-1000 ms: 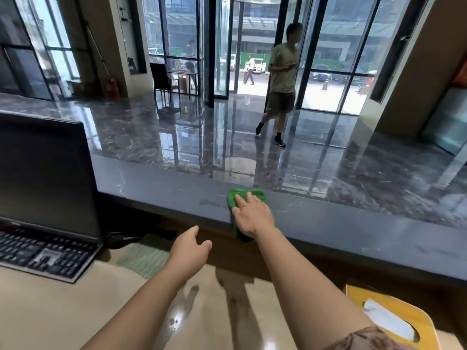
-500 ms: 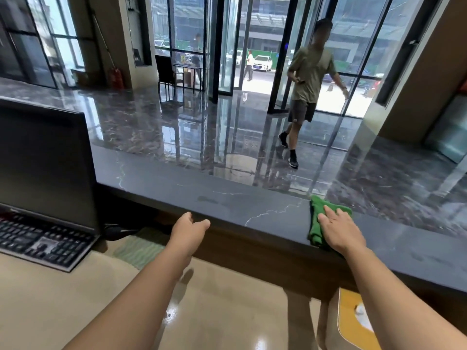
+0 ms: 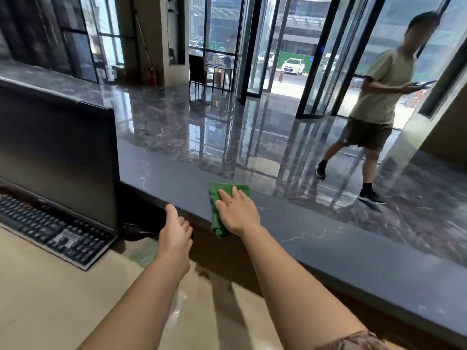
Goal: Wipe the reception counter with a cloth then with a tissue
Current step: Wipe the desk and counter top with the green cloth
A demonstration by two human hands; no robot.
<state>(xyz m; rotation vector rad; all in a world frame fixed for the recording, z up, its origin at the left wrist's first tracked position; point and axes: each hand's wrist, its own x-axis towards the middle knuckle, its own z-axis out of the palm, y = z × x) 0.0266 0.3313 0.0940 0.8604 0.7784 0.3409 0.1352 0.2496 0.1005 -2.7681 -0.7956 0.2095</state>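
Head: right hand [image 3: 238, 213] on cloth [image 3: 214, 193]

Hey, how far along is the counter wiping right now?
Nothing shows as finished; wiped stretches can't be told apart. In hand: the right hand presses the green cloth flat on the grey counter, left hand idle. Left: the tissue pass, with no tissue in view.

Two grips are counted: left grip [image 3: 175, 234], right grip [image 3: 237, 212]. One green cloth [image 3: 215, 221] and one counter [image 3: 341, 256] are seen, one monitor [image 3: 58, 152] and one keyboard [image 3: 45, 223] at left, one walking person [image 3: 379, 97] far right.
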